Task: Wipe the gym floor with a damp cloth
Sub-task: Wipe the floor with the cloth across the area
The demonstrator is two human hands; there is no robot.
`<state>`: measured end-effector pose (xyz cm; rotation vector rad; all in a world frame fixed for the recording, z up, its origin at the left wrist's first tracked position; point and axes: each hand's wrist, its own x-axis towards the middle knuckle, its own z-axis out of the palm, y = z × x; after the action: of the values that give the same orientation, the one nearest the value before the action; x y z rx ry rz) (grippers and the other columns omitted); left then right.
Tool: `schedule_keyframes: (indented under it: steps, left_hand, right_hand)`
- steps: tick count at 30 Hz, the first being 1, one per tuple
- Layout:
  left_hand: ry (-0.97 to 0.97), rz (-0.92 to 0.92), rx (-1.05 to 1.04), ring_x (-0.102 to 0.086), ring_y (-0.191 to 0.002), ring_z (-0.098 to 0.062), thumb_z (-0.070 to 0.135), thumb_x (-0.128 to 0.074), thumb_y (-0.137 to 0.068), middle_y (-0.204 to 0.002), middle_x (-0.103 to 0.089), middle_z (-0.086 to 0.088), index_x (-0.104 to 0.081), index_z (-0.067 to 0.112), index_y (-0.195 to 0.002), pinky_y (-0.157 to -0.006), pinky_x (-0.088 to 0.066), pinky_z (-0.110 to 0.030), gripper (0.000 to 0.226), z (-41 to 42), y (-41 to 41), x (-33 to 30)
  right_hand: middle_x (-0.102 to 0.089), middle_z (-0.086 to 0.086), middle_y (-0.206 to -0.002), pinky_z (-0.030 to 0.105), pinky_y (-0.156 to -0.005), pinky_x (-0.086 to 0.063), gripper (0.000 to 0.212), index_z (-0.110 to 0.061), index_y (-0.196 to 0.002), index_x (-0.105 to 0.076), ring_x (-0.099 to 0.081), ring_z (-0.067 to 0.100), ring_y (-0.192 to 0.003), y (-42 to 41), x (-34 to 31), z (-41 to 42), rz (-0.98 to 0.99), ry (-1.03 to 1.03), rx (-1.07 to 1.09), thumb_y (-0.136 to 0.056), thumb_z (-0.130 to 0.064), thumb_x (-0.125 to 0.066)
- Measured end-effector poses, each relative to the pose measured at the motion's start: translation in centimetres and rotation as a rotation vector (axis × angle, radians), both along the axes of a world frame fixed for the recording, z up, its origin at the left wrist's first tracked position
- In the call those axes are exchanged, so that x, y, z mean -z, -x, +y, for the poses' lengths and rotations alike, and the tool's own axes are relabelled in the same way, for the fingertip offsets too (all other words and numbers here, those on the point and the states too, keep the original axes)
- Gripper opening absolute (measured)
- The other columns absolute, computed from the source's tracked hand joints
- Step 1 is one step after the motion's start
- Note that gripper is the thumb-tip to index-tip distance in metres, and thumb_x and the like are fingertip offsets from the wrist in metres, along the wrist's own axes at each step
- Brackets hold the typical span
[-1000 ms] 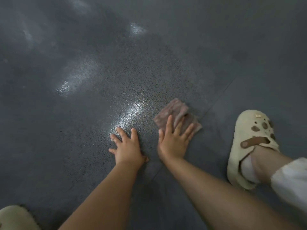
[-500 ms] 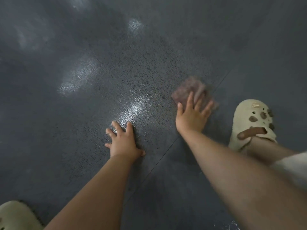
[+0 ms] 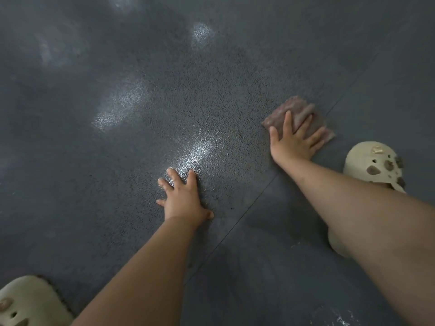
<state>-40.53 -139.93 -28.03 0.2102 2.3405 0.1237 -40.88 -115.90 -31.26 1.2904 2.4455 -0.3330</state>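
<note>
Gym floor (image 3: 211, 95) under cloth (image 3: 299, 114)

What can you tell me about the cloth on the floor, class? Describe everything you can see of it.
The cloth is a small, mottled brownish-pink rag, soft and crumpled, with folds and uneven edges. It lies flat on the dark textured floor, beside a thin seam line. The right hand presses on it with spread, straight fingers, covering its near part; the far edge and right corner stick out. A cream clog sits nearby, apart from it. Whether it is damp cannot be told.
</note>
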Motion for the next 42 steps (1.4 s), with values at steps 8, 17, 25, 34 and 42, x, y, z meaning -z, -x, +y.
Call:
schedule_keyframes:
  steps: [8,17,25,34,42]
  left_hand:
    - [-0.01,-0.003,-0.016,0.009,-0.14,-0.049,0.038,-0.086,-0.063,-0.155,0.018,-0.019,-0.009,0.023,-0.149,-0.104,-0.025,-0.069,0.116,-0.1,-0.1,0.0]
    - [-0.018,-0.005,-0.018,0.009,-0.14,-0.049,0.037,-0.086,-0.063,-0.155,0.019,-0.019,-0.011,0.023,-0.149,-0.104,-0.024,-0.068,0.114,-0.1,-0.1,-0.1]
    - [-0.037,-0.034,-0.011,0.014,-0.14,-0.049,0.037,-0.083,-0.068,-0.154,0.022,-0.018,-0.006,0.024,-0.15,-0.107,-0.02,-0.067,0.113,-0.3,-0.3,-0.5]
    - [-0.16,-0.022,-0.032,0.007,-0.147,-0.025,0.016,-0.081,-0.07,-0.157,0.02,-0.007,0.005,0.021,-0.152,-0.118,-0.016,-0.041,0.119,-6.7,-0.5,-1.6]
    - [0.157,-0.079,-0.298,0.014,-0.144,-0.037,0.037,-0.084,-0.067,-0.154,0.025,-0.013,0.018,0.033,-0.148,-0.109,-0.021,-0.063,0.13,-9.7,-6.8,-1.6]
  right_hand:
    - [0.016,0.009,-0.158,0.066,-0.106,0.014,0.063,-0.04,-0.148,0.009,0.02,0.049,-0.138,2.8,-0.1,-7.5,0.058,0.009,-0.645,-0.094,-0.062,-0.015]
    - [0.008,0.006,-0.159,0.052,-0.115,0.012,0.057,-0.032,-0.151,0.004,0.012,0.045,-0.141,1.7,0.9,-1.9,0.062,-0.136,-0.527,-0.099,-0.05,-0.013]
    - [-0.039,0.021,-0.146,0.062,-0.11,-0.012,0.059,-0.019,-0.144,-0.039,-0.024,0.054,-0.134,-5.0,1.5,-9.4,0.203,-0.063,-0.179,-0.092,-0.042,-0.025]
    - [-0.048,0.013,-0.141,0.057,-0.108,-0.019,0.053,-0.031,-0.138,-0.036,-0.024,0.046,-0.132,-11.2,1.6,-14.0,0.229,0.035,-1.099,-0.087,-0.044,-0.036]
    - [0.001,0.007,-0.16,0.056,-0.115,0.005,0.054,-0.037,-0.15,-0.006,0.01,0.045,-0.142,-1.5,0.6,-13.1,0.064,-0.014,-0.573,-0.1,-0.042,-0.027]
